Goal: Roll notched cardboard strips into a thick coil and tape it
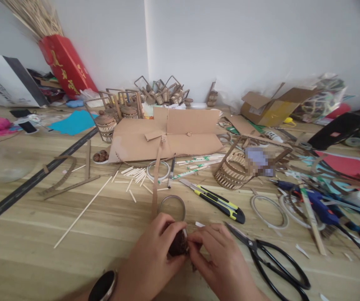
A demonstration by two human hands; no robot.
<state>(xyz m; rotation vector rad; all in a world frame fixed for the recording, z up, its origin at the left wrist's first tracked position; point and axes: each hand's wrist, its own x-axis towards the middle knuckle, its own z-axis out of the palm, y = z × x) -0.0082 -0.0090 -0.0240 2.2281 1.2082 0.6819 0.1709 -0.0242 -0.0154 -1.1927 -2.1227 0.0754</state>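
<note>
My left hand (155, 251) is closed around a small dark brown rounded piece (177, 244), thumb below and fingers above. My right hand (222, 259) pinches at that piece's right edge; what lies between its fingertips is too small to make out. Just beyond the left fingers stands a thin grey-brown ring (184, 205), and a long brown strip (155, 184) runs from there toward the cardboard. A yellow-and-black utility knife (219, 202) lies past the right hand with its blade out. Black-handled scissors (258, 246) lie open to its right.
A flattened cardboard sheet (136, 133) covers the middle back. Small woven baskets (106, 125) stand behind it, and a larger one (230, 171) lies right of centre. Cut sticks (134, 173), tape rolls (268, 211) and a blue glue gun (318, 205) are scattered about.
</note>
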